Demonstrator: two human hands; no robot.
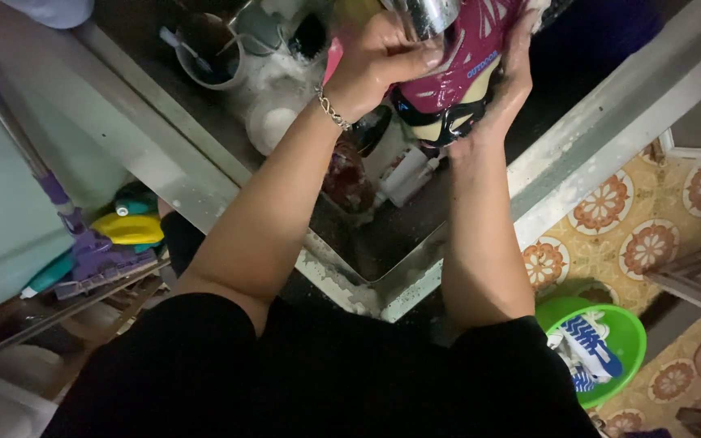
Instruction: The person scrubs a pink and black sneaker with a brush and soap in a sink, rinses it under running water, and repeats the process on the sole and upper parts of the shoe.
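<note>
Sink (578,154), a dark basin with pale rims, fills the upper centre of the frame, cluttered at upper left with cups (212,53) and a foamy white vessel. Below right, on the patterned floor, a green basin (634,341) holds a blue-and-white shoe (590,345); at left, a purple mop (50,191) and a yellow bottle (127,229).

Magenta shoe (460,69), with yellow-and-black sole end, sits at top centre under a metal tap (427,15), its long axis running from the top edge down toward the viewer, sole end nearest. Left hand (375,65), bracelet at the wrist, wraps the shoe's left side, fingers curled closed on it. Right hand (513,81) cups the right side, fingers pressed along the sole. Both lie equally near, flanking it.

The shoe's far end and the tap are cut off by the frame; items beneath the shoe are dim.
</note>
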